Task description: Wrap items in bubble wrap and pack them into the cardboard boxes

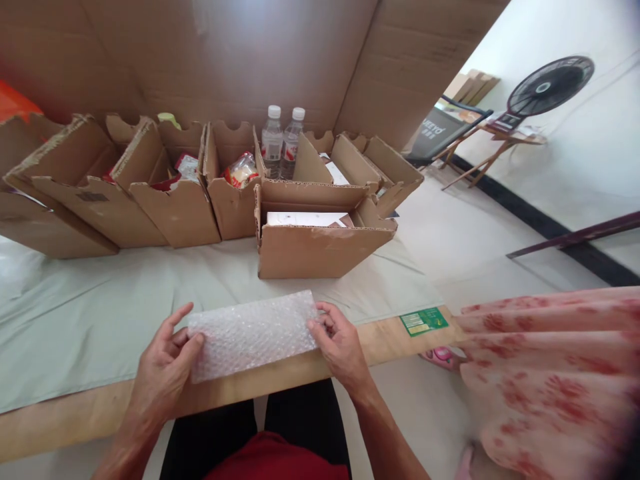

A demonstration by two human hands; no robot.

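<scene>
Red and black clothing of seated person (273, 447) at bottom edge; above it, left hand (165, 370) pinches left end of bubble wrap sheet (254, 333), thumb on top; right hand (340, 347) pinches right end likewise; sheet held flat over wooden table edge (70, 417) and pale green cloth (100, 313); open cardboard box (320, 237) just beyond, white packet inside; row of cardboard boxes (125, 193) behind; two water bottles (283, 143) upright; another person's floral skirt (550, 380) at right.

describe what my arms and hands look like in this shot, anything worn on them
Both forearms are bare, with no sleeves reaching into view. The left hand and right hand wear no gloves, and no rings, watch or bracelet can be seen on the fingers or wrists.
</scene>
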